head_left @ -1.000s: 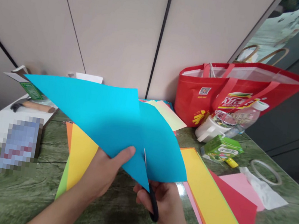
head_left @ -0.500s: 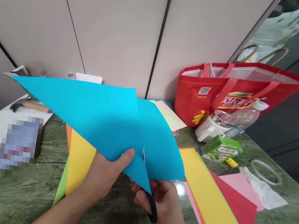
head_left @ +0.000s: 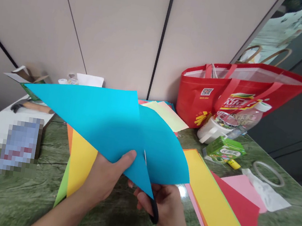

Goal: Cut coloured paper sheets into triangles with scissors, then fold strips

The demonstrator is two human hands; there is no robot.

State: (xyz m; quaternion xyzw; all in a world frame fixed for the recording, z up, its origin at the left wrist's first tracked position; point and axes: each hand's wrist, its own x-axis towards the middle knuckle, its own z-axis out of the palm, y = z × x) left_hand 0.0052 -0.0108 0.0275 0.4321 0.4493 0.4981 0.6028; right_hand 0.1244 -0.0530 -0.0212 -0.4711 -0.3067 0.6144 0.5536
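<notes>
Head view: left hand point(head_left: 106, 180) pinches blue sheet point(head_left: 104, 121); right hand point(head_left: 166, 205) grips scissors point(head_left: 154, 211). 1 short slit visible at the near edge; most of sheet uncut.

At my 2 o'clock stands a red tote bag point(head_left: 229, 91), with a white cup point(head_left: 212, 132), green carton point(head_left: 224, 149) and tape ring point(head_left: 269, 173) near it. Yellow strips point(head_left: 209, 193) lie at 3 o'clock on my green table point(head_left: 5, 197); an open box point(head_left: 23, 75) sits at 10 o'clock.
</notes>
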